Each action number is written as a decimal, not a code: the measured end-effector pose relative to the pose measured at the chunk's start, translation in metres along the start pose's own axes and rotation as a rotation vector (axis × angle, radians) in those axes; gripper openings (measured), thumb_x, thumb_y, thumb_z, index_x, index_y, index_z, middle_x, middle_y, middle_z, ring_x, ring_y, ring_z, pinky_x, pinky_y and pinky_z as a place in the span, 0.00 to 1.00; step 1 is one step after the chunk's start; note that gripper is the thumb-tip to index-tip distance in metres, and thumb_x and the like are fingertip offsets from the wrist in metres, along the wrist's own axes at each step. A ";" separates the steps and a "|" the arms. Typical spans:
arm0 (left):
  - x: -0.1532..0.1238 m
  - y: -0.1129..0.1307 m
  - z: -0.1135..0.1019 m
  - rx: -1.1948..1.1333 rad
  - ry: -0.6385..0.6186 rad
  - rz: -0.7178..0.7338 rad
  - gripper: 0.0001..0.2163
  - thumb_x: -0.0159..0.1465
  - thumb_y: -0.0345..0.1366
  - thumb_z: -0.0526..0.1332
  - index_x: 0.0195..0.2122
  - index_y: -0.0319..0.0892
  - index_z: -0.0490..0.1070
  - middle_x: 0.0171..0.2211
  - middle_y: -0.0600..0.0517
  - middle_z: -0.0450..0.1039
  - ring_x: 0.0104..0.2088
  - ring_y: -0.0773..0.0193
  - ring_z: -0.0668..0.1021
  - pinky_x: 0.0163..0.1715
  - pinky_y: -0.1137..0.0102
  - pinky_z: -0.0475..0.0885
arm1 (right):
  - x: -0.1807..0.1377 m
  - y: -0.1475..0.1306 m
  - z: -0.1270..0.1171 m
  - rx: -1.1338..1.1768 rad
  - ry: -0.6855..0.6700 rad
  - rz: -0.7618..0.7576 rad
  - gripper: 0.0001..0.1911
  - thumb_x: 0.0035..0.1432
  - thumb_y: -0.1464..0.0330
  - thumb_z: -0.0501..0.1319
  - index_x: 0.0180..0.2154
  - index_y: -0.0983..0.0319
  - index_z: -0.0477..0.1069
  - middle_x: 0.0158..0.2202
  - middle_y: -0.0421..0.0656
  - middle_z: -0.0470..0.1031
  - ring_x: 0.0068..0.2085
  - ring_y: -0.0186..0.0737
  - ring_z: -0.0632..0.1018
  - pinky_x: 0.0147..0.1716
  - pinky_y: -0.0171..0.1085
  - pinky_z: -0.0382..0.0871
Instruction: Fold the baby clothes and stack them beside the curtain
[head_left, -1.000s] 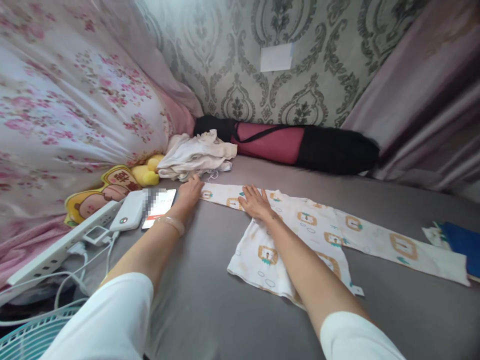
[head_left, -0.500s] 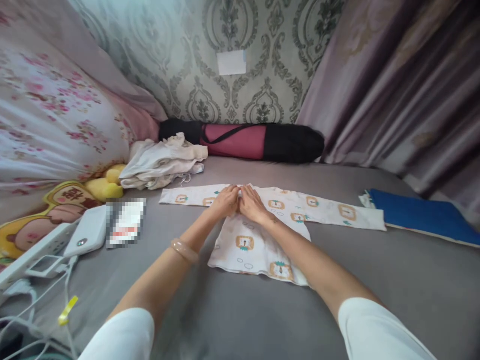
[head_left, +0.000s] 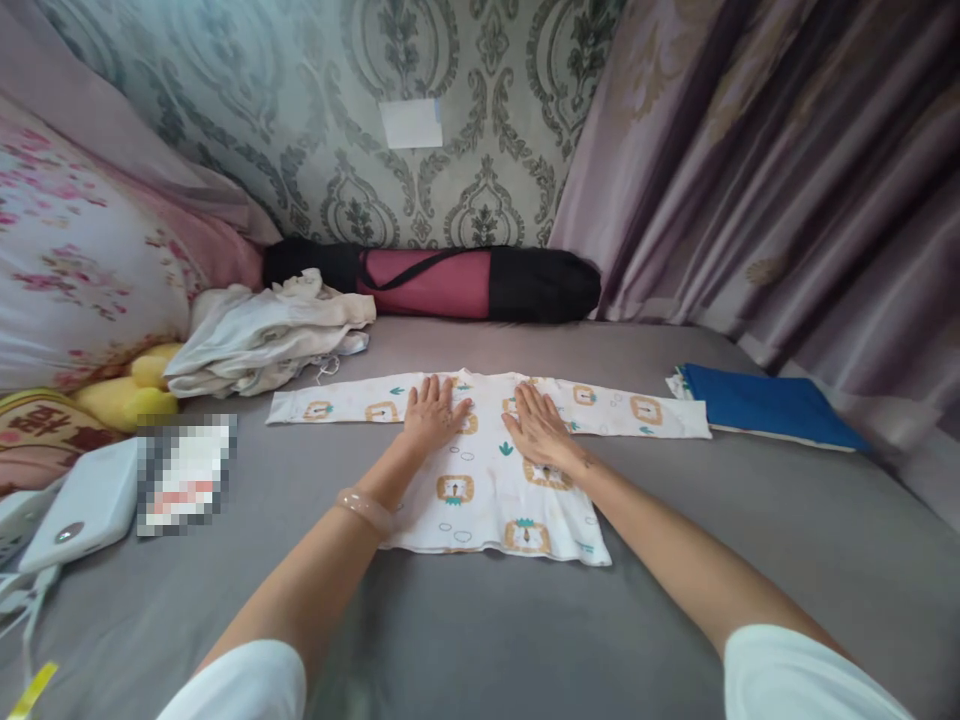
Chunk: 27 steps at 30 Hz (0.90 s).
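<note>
"So, position of the shirt?"

"Flat on the grey sheet, sleeves stretched out to both sides, hem toward the camera wearer."

"State of the hands?"

"Left hand: palm down on the shirt's upper left part as viewed, fingers slightly spread, thumb out. Right hand: palm down on its upper right part, fingers nearer together, thumb out. Pressure: cannot tell."

"Surroundings, relative to the shirt?"

"Flat blue item at its right cuff; pale cloth pile behind its left sleeve; maroon-and-black bag farther behind; white device well apart, beyond its left cuff."
</note>
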<state>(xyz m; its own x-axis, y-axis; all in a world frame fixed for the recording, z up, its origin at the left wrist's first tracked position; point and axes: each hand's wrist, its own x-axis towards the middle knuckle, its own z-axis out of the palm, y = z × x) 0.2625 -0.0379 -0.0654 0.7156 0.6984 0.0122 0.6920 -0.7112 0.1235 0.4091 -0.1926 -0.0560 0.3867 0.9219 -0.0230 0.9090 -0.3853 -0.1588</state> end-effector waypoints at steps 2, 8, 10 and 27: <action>0.000 -0.001 0.000 0.001 0.007 -0.002 0.34 0.67 0.55 0.38 0.67 0.35 0.49 0.68 0.37 0.46 0.68 0.48 0.50 0.63 0.52 0.47 | -0.002 0.007 -0.002 -0.016 -0.004 0.031 0.38 0.67 0.54 0.36 0.67 0.75 0.43 0.70 0.53 0.38 0.69 0.47 0.42 0.65 0.47 0.35; -0.004 0.000 -0.003 0.001 0.014 0.016 0.34 0.68 0.54 0.39 0.67 0.35 0.49 0.68 0.37 0.46 0.67 0.48 0.51 0.63 0.52 0.47 | -0.007 0.033 -0.013 -0.043 -0.026 0.065 0.35 0.67 0.54 0.35 0.68 0.68 0.44 0.70 0.47 0.41 0.69 0.45 0.45 0.65 0.50 0.34; -0.005 0.000 -0.004 0.000 0.009 0.014 0.33 0.68 0.54 0.39 0.67 0.35 0.49 0.68 0.37 0.47 0.67 0.48 0.51 0.63 0.52 0.47 | -0.010 0.049 -0.015 -0.036 -0.028 0.066 0.34 0.67 0.56 0.35 0.67 0.66 0.46 0.70 0.46 0.43 0.68 0.44 0.46 0.65 0.50 0.34; -0.112 -0.056 -0.044 -0.246 -0.064 -0.098 0.20 0.62 0.52 0.51 0.25 0.42 0.71 0.26 0.46 0.71 0.35 0.54 0.75 0.40 0.63 0.68 | -0.153 0.032 -0.047 0.141 -0.106 0.324 0.20 0.60 0.51 0.51 0.26 0.57 0.68 0.26 0.43 0.75 0.27 0.40 0.74 0.25 0.35 0.56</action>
<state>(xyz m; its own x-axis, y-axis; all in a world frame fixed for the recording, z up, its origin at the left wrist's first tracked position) 0.1396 -0.0725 -0.0296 0.6564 0.7509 -0.0735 0.7200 -0.5943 0.3582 0.3865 -0.3475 -0.0107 0.6262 0.7548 -0.1954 0.7087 -0.6555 -0.2610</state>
